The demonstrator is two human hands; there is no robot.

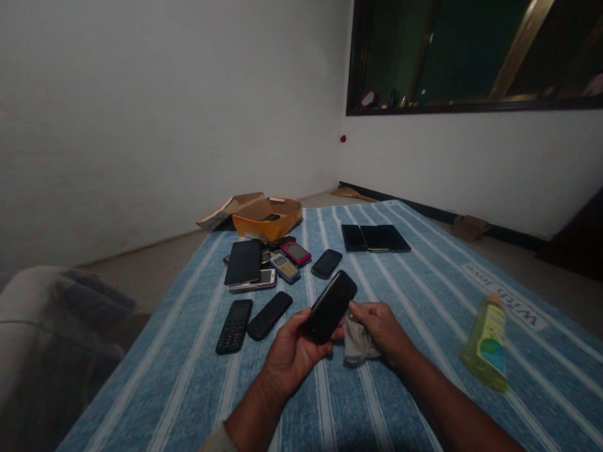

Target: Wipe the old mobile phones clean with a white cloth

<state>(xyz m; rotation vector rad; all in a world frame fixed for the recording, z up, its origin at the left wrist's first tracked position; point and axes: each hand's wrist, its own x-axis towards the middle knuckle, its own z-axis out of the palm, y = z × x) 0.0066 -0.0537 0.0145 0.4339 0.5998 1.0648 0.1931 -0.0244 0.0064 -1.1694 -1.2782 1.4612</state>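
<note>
Both hands part-curled | left gripping black phone, underside hidden — right pinching grey cloth

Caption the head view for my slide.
Left fingers hold a rounded black phone; right fingers grip a crumpled grey cloth.

Wide lane of striped cloth between right hand and bottle, phones (a tight cluster) beyond left hand.
</note>
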